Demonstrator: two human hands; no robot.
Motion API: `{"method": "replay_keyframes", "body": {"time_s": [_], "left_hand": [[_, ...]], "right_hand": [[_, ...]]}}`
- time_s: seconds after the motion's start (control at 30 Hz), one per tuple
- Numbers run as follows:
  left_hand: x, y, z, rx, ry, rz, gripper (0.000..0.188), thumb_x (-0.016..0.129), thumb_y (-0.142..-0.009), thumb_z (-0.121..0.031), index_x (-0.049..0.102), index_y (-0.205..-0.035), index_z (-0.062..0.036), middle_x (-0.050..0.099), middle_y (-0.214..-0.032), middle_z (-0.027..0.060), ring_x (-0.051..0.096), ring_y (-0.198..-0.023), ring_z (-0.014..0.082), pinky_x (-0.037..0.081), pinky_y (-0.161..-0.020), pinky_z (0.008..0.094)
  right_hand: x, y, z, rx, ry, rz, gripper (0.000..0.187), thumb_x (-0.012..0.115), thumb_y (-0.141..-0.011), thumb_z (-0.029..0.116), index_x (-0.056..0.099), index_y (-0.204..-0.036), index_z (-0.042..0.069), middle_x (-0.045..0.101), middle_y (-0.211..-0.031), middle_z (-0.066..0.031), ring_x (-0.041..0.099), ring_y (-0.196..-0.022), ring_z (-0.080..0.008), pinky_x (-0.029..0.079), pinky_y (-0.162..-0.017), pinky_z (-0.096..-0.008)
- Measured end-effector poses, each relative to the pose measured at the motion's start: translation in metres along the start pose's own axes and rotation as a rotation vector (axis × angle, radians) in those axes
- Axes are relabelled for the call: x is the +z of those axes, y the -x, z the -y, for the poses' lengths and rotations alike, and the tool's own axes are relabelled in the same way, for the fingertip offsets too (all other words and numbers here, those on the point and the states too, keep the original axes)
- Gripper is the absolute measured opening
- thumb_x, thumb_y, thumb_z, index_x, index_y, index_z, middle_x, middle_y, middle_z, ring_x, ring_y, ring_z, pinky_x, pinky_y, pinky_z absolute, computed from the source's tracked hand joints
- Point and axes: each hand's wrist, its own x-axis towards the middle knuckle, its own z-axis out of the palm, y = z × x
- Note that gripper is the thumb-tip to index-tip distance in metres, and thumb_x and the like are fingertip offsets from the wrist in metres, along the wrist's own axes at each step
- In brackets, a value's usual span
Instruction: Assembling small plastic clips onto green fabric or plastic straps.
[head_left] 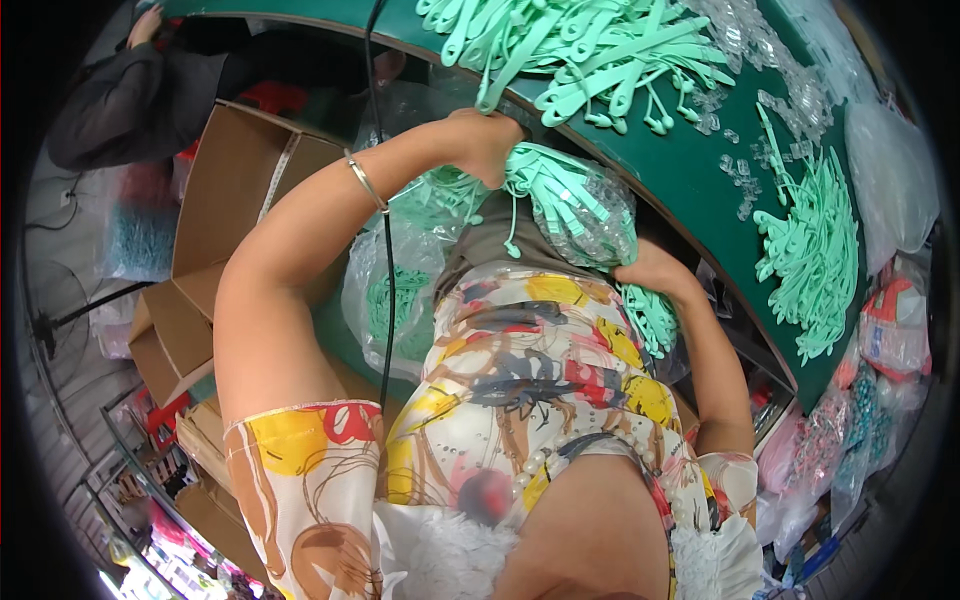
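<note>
My left hand, a metal bangle on its wrist, is closed at the near edge of the green table. Its fingers are mostly hidden. Mint-green plastic strips with looped ends fan out from beside it, lying in and over a clear plastic bag above my lap. My right hand is closed on the lower right side of that bag, its fingertips partly hidden. Just below this hand hangs another bunch of mint-green strips.
On the green table lie a large heap of strips, a smaller pile and small clear plastic pieces. Cardboard boxes and an open clear bag stand left. A black cable hangs in front. Another person's sleeve shows far left.
</note>
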Motion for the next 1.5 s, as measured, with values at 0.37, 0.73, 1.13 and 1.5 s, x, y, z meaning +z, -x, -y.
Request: {"method": "replay_keyframes", "body": {"time_s": [0.37, 0.73, 1.13, 1.5], "left_hand": [[0.024, -0.008, 0.008, -0.003, -0.084, 0.103, 0.050, 0.069, -0.054, -0.018, 0.056, -0.101, -0.0042, 0.062, -0.092, 0.0154, 0.060, -0.090, 0.0318, 0.047, -0.072, 0.0407], [0.007, 0.045, 0.007, 0.024, -0.207, 0.014, 0.083, 0.079, -0.054, -0.026, 0.041, -0.126, -0.0122, 0.054, -0.115, 0.0097, 0.053, -0.101, 0.0308, 0.040, -0.082, 0.0443], [0.177, 0.124, 0.108, -0.498, 1.543, -0.955, 0.015, 0.061, -0.078, -0.010, 0.060, -0.092, -0.0052, 0.060, -0.080, 0.0016, 0.056, -0.071, 0.0096, 0.045, -0.065, 0.0233], [0.184, -0.020, 0.104, -0.655, 0.480, 0.235, 0.065, 0.061, -0.068, -0.043, 0.047, -0.125, -0.0149, 0.060, -0.111, 0.0120, 0.056, -0.104, 0.0299, 0.044, -0.083, 0.0408]], "right_hand": [[0.015, 0.006, 0.035, 0.043, 0.108, -0.051, 0.041, 0.060, -0.060, 0.004, 0.054, -0.100, -0.003, 0.061, -0.088, -0.0115, 0.054, -0.083, -0.0155, 0.044, -0.077, -0.0285], [0.010, 0.007, 0.032, 0.145, 0.068, -0.056, 0.049, 0.058, -0.059, 0.002, 0.051, -0.107, -0.005, 0.059, -0.097, -0.0094, 0.053, -0.091, -0.0153, 0.040, -0.084, -0.0258], [0.016, 0.004, 0.044, 0.105, 0.227, 0.043, 0.057, 0.065, -0.058, 0.003, 0.049, -0.113, -0.003, 0.060, -0.103, -0.0141, 0.055, -0.097, -0.0200, 0.041, -0.086, -0.0285], [0.014, 0.011, 0.058, 0.238, 0.483, -0.114, 0.055, 0.066, -0.057, 0.004, 0.050, -0.110, 0.000, 0.060, -0.098, -0.0210, 0.058, -0.097, -0.0317, 0.044, -0.082, -0.0334]]}}
